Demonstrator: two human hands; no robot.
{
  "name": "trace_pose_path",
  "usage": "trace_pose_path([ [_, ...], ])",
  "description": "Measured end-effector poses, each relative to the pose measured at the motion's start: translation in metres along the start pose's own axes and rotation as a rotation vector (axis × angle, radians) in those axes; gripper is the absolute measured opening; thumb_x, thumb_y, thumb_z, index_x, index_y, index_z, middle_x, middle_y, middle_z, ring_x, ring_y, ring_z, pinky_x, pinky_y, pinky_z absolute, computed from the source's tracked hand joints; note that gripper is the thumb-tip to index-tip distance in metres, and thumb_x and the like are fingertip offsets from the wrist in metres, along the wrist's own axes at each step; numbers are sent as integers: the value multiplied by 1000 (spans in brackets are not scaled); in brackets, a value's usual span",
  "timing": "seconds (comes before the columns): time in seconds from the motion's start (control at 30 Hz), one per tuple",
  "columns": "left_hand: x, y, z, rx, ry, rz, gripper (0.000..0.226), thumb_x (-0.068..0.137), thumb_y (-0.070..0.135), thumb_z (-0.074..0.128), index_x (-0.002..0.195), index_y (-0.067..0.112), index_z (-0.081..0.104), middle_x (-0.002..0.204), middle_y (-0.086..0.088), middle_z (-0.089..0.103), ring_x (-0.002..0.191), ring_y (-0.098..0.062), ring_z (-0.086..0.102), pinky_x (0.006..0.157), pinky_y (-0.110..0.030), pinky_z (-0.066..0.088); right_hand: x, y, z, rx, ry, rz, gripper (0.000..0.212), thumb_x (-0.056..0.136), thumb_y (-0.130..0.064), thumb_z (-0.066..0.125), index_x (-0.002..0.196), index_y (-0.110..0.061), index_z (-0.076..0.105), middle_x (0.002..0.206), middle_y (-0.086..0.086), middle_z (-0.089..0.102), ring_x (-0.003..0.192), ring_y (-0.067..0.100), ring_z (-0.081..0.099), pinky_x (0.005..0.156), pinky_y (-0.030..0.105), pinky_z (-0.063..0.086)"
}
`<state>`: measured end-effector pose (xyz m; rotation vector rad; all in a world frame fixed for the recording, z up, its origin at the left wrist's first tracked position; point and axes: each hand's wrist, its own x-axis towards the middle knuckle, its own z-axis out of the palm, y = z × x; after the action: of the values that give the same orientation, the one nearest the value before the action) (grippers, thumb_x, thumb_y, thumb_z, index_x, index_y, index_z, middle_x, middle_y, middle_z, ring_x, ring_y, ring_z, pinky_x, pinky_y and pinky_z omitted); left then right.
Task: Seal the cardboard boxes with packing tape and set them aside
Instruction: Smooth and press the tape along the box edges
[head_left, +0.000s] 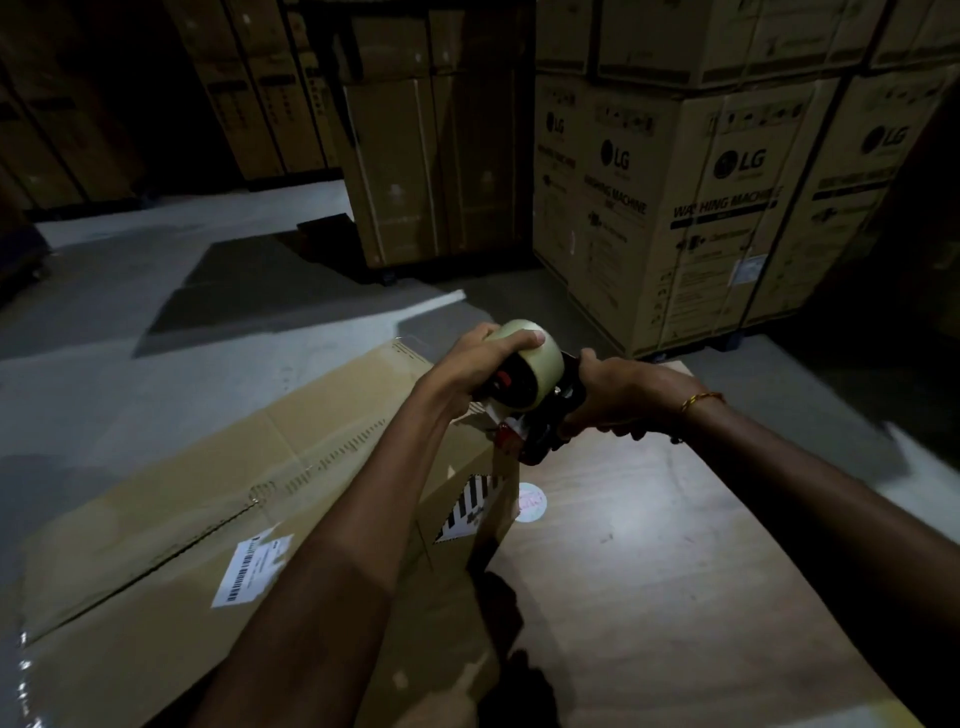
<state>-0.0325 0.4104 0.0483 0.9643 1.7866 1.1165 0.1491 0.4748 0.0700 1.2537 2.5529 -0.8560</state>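
Observation:
A large brown cardboard box (218, 499) lies in front of me with a white barcode label (253, 570) on its top and a striped label on its right side. Above the box's far right corner I hold a tape dispenser (540, 415) carrying a roll of clear packing tape (535, 364). My left hand (475, 364) curls over the top of the roll. My right hand (618, 397) grips the dispenser's black handle. The red front of the dispenser sits at the box's upper right edge.
The box rests on a wooden platform (675, 545) with a round white sticker. Stacks of LG washing machine cartons (727, 197) stand at the back right, more tall cartons (410, 156) at the back centre and left. A flattened dark sheet (249, 291) lies on the grey floor.

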Motion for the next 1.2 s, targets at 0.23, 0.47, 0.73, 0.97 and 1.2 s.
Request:
trace_pose_path([
  [0.23, -1, -15, -10, -26, -12, 19, 53, 84, 52, 74, 127, 29, 53, 120, -6, 60, 105, -25, 62, 87, -44, 58, -7, -11, 15, -105, 168, -26, 50, 81, -31, 84, 104, -20, 42, 78, 1, 63, 56, 12, 63, 38, 22, 44],
  [0.47, -15, -41, -10, -103, -46, 1, 52, 85, 49, 74, 128, 31, 52, 120, -11, 61, 100, -27, 64, 67, -33, 53, -14, -8, 47, -336, 293, -43, 71, 81, -44, 80, 130, -14, 39, 102, 5, 62, 86, 26, 65, 68, 40, 54],
  [0.73, -15, -56, 21, -22, -19, 71, 72, 71, 64, 80, 129, 38, 47, 122, -3, 60, 100, -25, 67, 78, -45, 63, -9, 34, 57, -190, 214, -7, 82, 79, -49, 82, 135, -21, 29, 109, 5, 64, 88, 25, 63, 70, 41, 57],
  [0.97, -22, -64, 46, 131, -214, 130, 82, 71, 33, 90, 138, 36, 43, 122, -2, 61, 99, -22, 69, 82, -42, 63, -21, 92, 80, 166, 175, -46, 76, 89, -57, 70, 145, -32, 25, 110, -12, 66, 98, 17, 68, 83, 38, 56],
  [1.2, -22, -150, 103, 258, -370, 37, 116, 68, 22, 92, 160, 28, 20, 154, 1, 43, 136, -19, 47, 107, -35, 47, -27, 149, 148, 171, 176, -8, 63, 97, -33, 61, 147, -35, 23, 91, -24, 70, 73, -1, 60, 68, 32, 47],
])
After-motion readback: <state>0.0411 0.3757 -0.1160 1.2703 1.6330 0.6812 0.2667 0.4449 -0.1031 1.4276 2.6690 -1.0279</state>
